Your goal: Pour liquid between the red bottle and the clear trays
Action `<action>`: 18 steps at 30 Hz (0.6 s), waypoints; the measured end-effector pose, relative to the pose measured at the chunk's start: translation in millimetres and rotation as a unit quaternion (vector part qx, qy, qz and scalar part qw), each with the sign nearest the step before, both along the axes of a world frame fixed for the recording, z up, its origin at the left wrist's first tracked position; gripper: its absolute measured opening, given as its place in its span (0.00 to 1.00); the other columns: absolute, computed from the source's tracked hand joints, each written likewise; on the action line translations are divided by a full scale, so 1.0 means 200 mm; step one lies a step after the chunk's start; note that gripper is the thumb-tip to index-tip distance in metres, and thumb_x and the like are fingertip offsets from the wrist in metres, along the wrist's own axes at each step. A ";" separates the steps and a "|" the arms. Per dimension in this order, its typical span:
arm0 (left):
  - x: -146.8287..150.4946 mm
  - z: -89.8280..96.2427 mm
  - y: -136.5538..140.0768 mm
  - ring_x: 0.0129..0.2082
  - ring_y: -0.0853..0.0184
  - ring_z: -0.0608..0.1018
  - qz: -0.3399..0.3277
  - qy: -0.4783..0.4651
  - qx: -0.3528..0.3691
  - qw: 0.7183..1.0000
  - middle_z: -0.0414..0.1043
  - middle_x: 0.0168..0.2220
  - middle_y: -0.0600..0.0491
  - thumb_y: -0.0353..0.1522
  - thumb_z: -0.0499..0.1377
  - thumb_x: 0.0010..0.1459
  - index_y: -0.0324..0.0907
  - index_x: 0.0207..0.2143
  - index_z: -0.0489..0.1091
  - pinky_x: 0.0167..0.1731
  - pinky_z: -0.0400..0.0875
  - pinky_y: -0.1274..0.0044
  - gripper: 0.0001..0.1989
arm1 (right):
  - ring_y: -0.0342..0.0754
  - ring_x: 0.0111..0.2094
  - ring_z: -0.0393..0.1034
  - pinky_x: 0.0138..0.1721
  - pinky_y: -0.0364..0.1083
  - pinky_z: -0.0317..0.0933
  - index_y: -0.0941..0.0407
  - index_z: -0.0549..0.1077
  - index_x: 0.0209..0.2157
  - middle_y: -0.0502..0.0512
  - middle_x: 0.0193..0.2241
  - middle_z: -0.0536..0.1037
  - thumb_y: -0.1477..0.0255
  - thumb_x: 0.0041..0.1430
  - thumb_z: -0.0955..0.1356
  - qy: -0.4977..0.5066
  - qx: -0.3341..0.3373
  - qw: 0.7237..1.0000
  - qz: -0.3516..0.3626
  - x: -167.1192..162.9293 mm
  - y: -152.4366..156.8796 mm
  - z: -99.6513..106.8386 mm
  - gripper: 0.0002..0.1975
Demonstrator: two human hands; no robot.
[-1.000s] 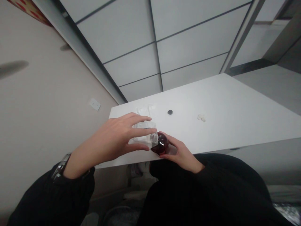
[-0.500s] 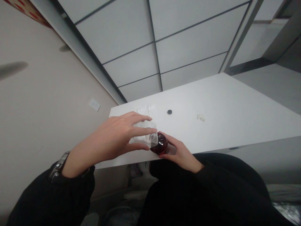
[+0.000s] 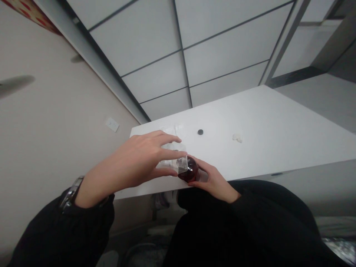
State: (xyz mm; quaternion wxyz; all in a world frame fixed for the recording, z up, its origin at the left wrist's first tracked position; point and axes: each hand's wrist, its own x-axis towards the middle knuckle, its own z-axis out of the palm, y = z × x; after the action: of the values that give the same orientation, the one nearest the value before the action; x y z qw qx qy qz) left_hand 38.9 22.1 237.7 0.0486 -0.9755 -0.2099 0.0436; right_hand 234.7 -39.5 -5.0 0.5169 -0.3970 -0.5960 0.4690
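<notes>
My left hand (image 3: 144, 159) reaches in from the left, its fingers and thumb closed around a clear, box-like plastic container (image 3: 171, 164). The container is tilted, and its right edge meets a rounded bottle (image 3: 192, 170) of dark red, see-through material. What looks like the bottle's neck shows through the clear plastic. My right hand (image 3: 214, 181) grips the bottle from the right at the table's near edge. Whether anything is inside the container I cannot tell. A small dark round cap (image 3: 200, 132) lies on the table beyond the bottle.
The white table (image 3: 267, 122) stretches away to the right. A small whitish crumpled piece (image 3: 237, 138) lies on it, and clear plastic (image 3: 178, 129) sits behind my left hand. Paneled sliding doors (image 3: 155, 52) stand beyond; a wall with a socket (image 3: 112, 124) is at left.
My left hand and the clear container have shifted very slightly to the right. My right hand and the bottle stay nearly where they were.
</notes>
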 end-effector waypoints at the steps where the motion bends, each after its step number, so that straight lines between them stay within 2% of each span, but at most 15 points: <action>1: 0.00 0.00 0.00 0.56 0.54 0.81 0.001 0.002 0.000 1.000 0.78 0.61 0.49 0.42 0.68 0.65 0.58 0.57 0.78 0.50 0.78 0.67 0.19 | 0.63 0.70 0.65 0.74 0.66 0.54 0.43 0.69 0.69 0.54 0.68 0.73 0.68 0.52 0.82 -0.001 0.001 1.000 0.000 0.00 0.00 0.00 0.44; 11: 0.09 0.06 -0.01 0.57 0.52 0.81 -0.001 0.064 0.005 0.998 0.78 0.61 0.48 0.43 0.67 0.66 0.55 0.56 0.79 0.49 0.78 0.66 0.18 | 0.64 0.70 0.65 0.73 0.66 0.54 0.45 0.68 0.70 0.57 0.68 0.73 0.68 0.52 0.82 -0.012 0.012 1.000 -0.005 0.00 0.00 -0.02 0.45; 18: 0.13 0.09 -0.03 0.58 0.50 0.80 0.024 0.106 -0.002 0.994 0.76 0.63 0.47 0.43 0.66 0.67 0.56 0.57 0.79 0.50 0.78 0.64 0.18 | 0.64 0.70 0.66 0.73 0.65 0.54 0.46 0.69 0.69 0.57 0.68 0.73 0.67 0.51 0.82 -0.001 0.009 1.000 -0.004 0.00 0.01 -0.03 0.44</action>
State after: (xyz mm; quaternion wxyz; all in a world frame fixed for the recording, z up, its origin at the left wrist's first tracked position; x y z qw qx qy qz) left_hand 65.3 15.9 255.5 0.0671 -0.9603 -0.2265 0.1482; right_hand 234.4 -38.5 -10.4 0.5214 -0.3953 -0.5992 0.4613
